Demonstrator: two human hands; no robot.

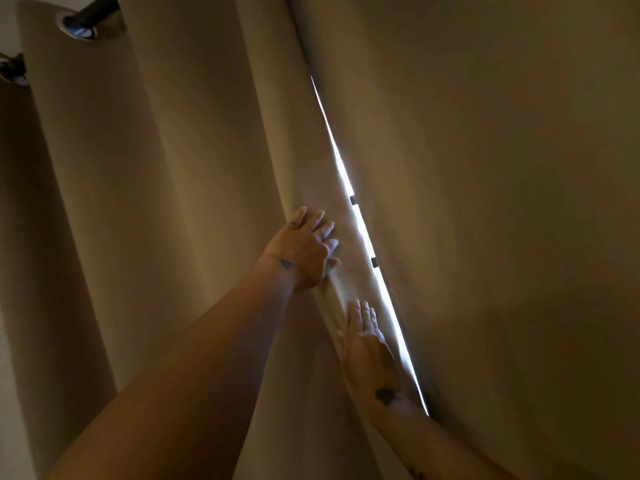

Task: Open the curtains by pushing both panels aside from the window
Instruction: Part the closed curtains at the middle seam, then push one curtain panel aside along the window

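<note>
Two beige curtain panels hang closed, tilted in the head view. The left panel [180, 168] falls in deep folds; the right panel [485, 202] is smoother. A thin bright gap [349, 188] of window light runs between them. My left hand [304, 251] is on the left panel's inner edge fold, fingers over it and thumb pinching the fabric. Just below, my right hand [367, 351] lies flat on the same edge beside the gap, with its fingers straight and holding nothing.
A dark curtain rod [93, 12] passes through a metal grommet [74, 29] at the top left. Another fold of curtain [31, 237] hangs at the far left. Small dark marks of the window frame show within the gap.
</note>
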